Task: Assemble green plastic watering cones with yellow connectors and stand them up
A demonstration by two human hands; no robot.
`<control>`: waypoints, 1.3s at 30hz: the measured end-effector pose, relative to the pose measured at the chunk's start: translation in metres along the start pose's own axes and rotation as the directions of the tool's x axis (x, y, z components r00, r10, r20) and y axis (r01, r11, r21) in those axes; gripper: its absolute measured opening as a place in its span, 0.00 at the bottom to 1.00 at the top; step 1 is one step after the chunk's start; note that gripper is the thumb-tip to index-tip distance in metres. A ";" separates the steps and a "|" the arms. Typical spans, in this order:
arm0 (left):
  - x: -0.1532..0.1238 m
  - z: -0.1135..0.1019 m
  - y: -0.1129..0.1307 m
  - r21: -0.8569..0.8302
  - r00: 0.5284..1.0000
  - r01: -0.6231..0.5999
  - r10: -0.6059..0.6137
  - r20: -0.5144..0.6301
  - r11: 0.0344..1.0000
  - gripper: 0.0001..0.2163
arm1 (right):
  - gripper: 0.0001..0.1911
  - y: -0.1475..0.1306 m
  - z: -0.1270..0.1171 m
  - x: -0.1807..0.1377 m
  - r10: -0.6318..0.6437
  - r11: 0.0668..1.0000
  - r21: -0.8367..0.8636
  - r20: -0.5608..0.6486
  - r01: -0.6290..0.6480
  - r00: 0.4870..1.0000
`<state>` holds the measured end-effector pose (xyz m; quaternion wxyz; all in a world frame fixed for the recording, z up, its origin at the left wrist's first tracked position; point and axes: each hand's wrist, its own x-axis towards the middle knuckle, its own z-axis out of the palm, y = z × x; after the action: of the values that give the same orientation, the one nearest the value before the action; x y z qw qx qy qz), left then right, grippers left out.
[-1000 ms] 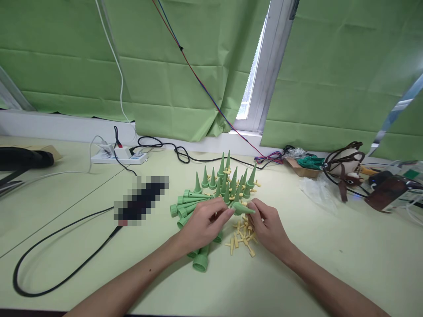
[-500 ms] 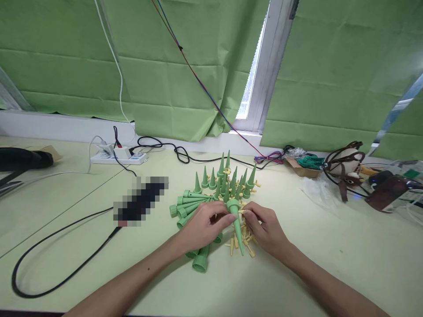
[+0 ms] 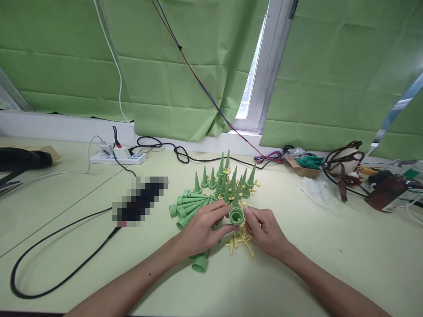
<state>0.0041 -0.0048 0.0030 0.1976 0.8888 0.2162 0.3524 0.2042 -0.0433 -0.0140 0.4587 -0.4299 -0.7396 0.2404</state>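
Observation:
My left hand is closed round a green watering spike, its thumb and fingers gripping the collar. The hollow, threaded open end of that spike faces me, and its pointed body is hidden behind. At the collar's right side, my right hand is closed in a pinch; the small yellow valve at its fingertips is mostly hidden. Loose yellow valves lie in a pile under the hands. Several green spikes lie on their sides by my left hand, including one with a wide collar.
Behind my hands, several green spikes stand point up, some with yellow valves fitted. A blurred-out dark object with a black cable lies left. A power strip is at the back; a cardboard box and plastic bag sit right.
The held spike has been tipped, from its point toward me to its open end facing me. Both hands stay close together, and the yellow valve is now largely covered.

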 end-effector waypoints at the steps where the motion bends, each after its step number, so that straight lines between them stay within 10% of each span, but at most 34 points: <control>1: 0.000 0.000 -0.001 -0.004 1.000 -0.016 0.016 0.002 1.000 0.05 | 0.22 0.000 0.000 0.000 -0.001 1.000 -0.002 0.005 0.001 1.000; 17: 0.002 0.000 0.005 -0.124 0.980 0.197 -0.195 0.023 0.973 0.02 | 0.20 -0.001 0.002 -0.001 0.005 0.997 0.074 -0.080 0.001 0.997; 22: 0.008 -0.001 0.007 -0.179 0.971 0.237 -0.230 0.060 0.955 0.15 | 0.18 0.002 0.001 -0.002 -0.009 0.994 0.110 -0.110 0.022 0.994; 39: 0.009 -0.007 0.008 -0.215 0.959 0.278 -0.260 0.110 0.936 0.15 | 0.17 0.004 0.001 -0.001 0.029 0.997 0.066 0.060 -0.033 0.998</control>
<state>0.0069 -0.0052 0.0171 0.3533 0.8355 0.2857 0.3091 0.2054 -0.0426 -0.0178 0.4472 -0.4185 -0.7374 0.2847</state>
